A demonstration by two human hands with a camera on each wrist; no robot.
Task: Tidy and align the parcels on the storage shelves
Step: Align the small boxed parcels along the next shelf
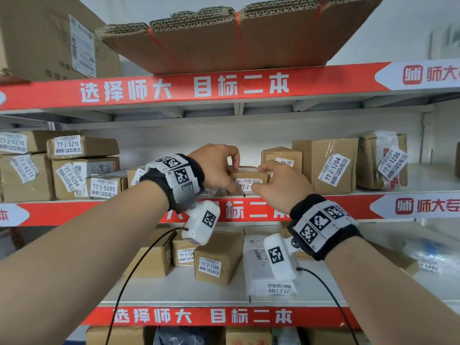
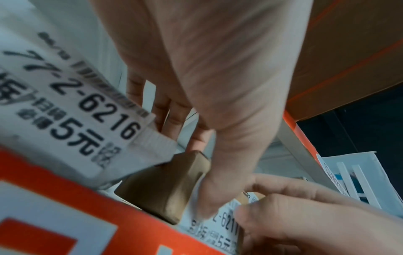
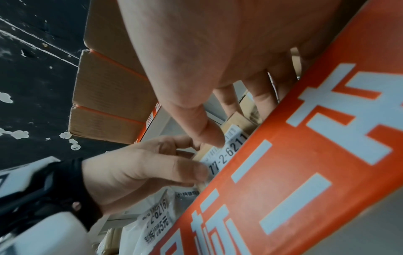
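Now — small parcel (image 1: pixel 249 176) between both hands' curled fingers (image 1: pixel 232 155) — gripped.

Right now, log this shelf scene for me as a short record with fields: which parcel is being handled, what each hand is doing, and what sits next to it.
parcel in hand: small brown box labelled 77-2-6211, at the front edge of the middle shelf
left hand: grips the box's left end, fingers curled over its top
right hand: grips the box's right end, thumb on the label
left neighbour: white bag labelled 77-2-6216
right neighbour: box labelled 77-2-1204, upright
shelf below: box labelled 77-3-1304
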